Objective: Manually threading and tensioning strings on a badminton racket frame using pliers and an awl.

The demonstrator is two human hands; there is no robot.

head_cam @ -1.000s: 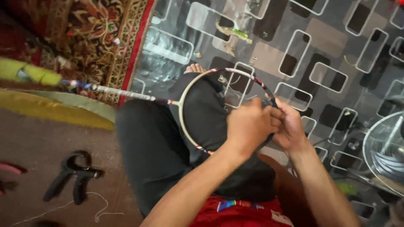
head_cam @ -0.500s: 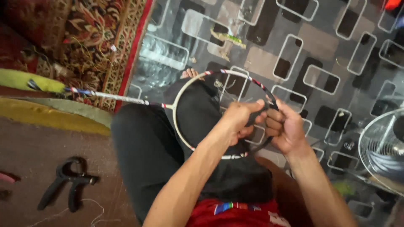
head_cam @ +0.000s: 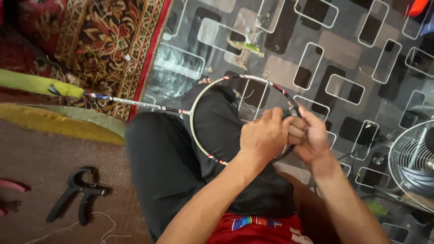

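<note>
Both hands: closed together on the far right side of the badminton racket frame, where the rim passes between them.
Change: a second ago the two hands were bunched lower on the hoop; the hands now sit a little higher along the rim, the hoop has turned slightly, and the camera has drifted so the shaft points further left. Judged from this, the work on the rim is moving on by a small step along the frame rather than finishing.
Left hand: curled nearly shut, knuckles up, fingers folded over the rim; what the fingertips pinch is hidden.
Right hand: narrow grip, thumb on top, fingers wrapped round the rim and pressed against the left hand.
Racket head: unstrung white hoop with red and blue marks, resting across the person's dark-trousered leg, tilted toward the camera; a few short loose thread ends show inside it.
Shaft: thin and white, running left from the hoop to the yellow-green handle grip by the rug.
Floor: grey patterned floor mat with white rectangles under the racket; red ornate carpet at upper left.
Left side: black hand-grip exerciser lying on brown carpet, well apart from the hands, with a loose pale string just beside it.
Right edge: wire guard of an electric fan, near the right forearm but not touching.
Far floor: a green and tan scrap, apart from everything.
</note>
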